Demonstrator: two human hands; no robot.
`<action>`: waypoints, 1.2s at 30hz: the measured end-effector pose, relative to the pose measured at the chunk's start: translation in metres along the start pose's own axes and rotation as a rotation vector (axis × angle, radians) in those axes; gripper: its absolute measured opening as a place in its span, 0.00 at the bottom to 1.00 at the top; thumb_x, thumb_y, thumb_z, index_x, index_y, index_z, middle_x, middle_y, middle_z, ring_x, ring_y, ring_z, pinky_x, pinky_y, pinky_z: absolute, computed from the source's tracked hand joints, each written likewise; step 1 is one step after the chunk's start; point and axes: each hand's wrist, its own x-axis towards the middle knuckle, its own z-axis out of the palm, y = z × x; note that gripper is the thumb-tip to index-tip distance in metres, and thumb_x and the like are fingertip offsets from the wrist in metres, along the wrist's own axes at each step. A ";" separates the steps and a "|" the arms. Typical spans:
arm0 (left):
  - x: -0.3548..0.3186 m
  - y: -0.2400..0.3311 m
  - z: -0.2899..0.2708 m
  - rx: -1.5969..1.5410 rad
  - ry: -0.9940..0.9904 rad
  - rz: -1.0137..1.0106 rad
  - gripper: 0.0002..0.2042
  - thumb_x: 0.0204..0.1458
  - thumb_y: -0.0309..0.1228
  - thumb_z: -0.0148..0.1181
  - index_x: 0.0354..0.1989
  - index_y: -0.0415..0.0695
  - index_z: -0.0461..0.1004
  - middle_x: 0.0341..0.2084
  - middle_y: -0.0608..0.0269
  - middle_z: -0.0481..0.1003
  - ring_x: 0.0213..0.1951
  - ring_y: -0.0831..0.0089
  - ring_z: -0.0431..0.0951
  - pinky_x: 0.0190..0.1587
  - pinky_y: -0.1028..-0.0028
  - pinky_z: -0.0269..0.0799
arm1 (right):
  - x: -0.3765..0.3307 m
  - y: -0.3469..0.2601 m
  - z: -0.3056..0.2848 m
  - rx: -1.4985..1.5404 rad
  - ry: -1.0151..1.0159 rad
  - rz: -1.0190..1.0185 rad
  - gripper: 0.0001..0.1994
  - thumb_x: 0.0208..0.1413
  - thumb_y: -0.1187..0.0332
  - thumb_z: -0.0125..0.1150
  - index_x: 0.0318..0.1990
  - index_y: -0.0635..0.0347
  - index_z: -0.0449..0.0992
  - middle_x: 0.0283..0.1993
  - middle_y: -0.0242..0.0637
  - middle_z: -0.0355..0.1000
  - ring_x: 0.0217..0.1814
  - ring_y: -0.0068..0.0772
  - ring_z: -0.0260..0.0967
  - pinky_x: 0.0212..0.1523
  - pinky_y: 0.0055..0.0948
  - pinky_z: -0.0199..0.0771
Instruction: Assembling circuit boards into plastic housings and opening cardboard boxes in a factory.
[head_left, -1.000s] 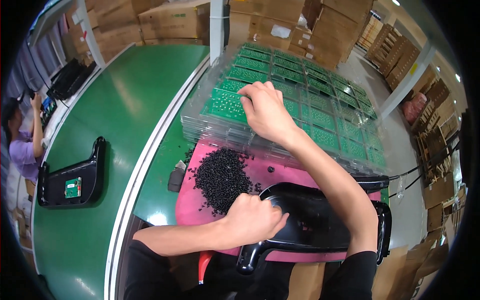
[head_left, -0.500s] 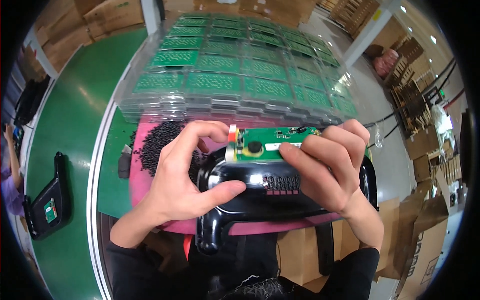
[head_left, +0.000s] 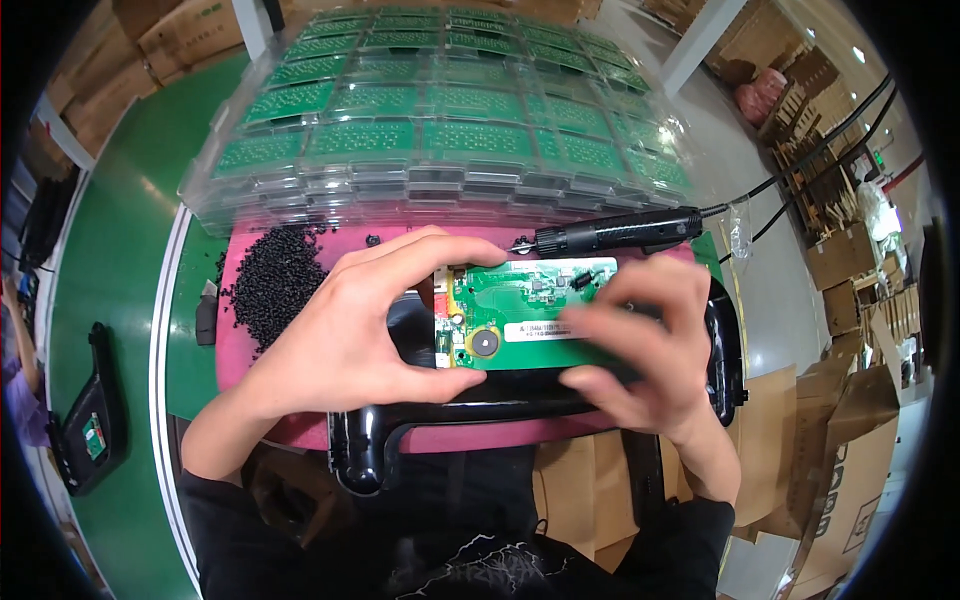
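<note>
A green circuit board with a white label strip and a round black part lies over a glossy black plastic housing. My left hand grips the board's left end, fingers along its far edge and thumb at its near edge. At the right end of the board, my right hand is blurred by motion. Its thumb and forefinger stand apart, with nothing visible held between them. Part of the housing is hidden by the board and both hands.
A black electric screwdriver lies beyond the board on the pink mat. Small black screws are heaped at left. Clear trays of green boards stand behind. Another housing rests on the green surface; cardboard boxes stand right.
The board has tipped flatter, showing more of its face and its label. My right hand has come away from its hold on the board. The view has shifted, bringing the screwdriver into sight.
</note>
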 end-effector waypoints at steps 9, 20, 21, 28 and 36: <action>0.003 -0.014 0.019 0.163 -0.273 0.250 0.29 0.32 0.31 0.72 0.48 0.39 0.71 0.38 0.58 0.75 0.39 0.63 0.76 0.40 0.68 0.70 | -0.050 -0.004 0.013 0.446 -0.114 0.653 0.12 0.42 0.76 0.66 0.36 0.64 0.74 0.23 0.34 0.70 0.23 0.20 0.68 0.27 0.19 0.70; -0.006 -0.026 0.024 0.242 -0.257 0.145 0.29 0.30 0.36 0.73 0.46 0.41 0.74 0.34 0.63 0.75 0.36 0.67 0.75 0.38 0.71 0.68 | -0.068 0.005 0.009 0.614 -0.250 0.636 0.22 0.39 0.73 0.71 0.44 0.64 0.71 0.28 0.37 0.71 0.25 0.27 0.67 0.29 0.23 0.68; -0.005 -0.027 0.022 0.277 -0.245 0.120 0.29 0.29 0.36 0.74 0.45 0.41 0.74 0.34 0.63 0.75 0.35 0.67 0.75 0.38 0.71 0.68 | -0.064 0.006 0.008 0.630 -0.283 0.689 0.25 0.36 0.69 0.75 0.44 0.64 0.71 0.33 0.38 0.72 0.31 0.29 0.69 0.33 0.25 0.70; -0.003 -0.040 0.032 0.363 -0.181 -0.035 0.28 0.29 0.35 0.73 0.43 0.40 0.72 0.34 0.59 0.73 0.37 0.61 0.74 0.41 0.67 0.70 | -0.059 0.037 0.036 0.438 -0.184 0.556 0.26 0.29 0.69 0.77 0.39 0.60 0.70 0.44 0.38 0.70 0.46 0.41 0.68 0.46 0.32 0.69; -0.001 -0.038 0.035 0.392 -0.245 -0.091 0.29 0.30 0.33 0.72 0.45 0.40 0.68 0.38 0.58 0.69 0.40 0.60 0.73 0.41 0.66 0.71 | -0.064 0.038 0.043 0.373 -0.170 0.570 0.27 0.26 0.73 0.76 0.41 0.60 0.73 0.46 0.40 0.69 0.48 0.40 0.67 0.49 0.33 0.68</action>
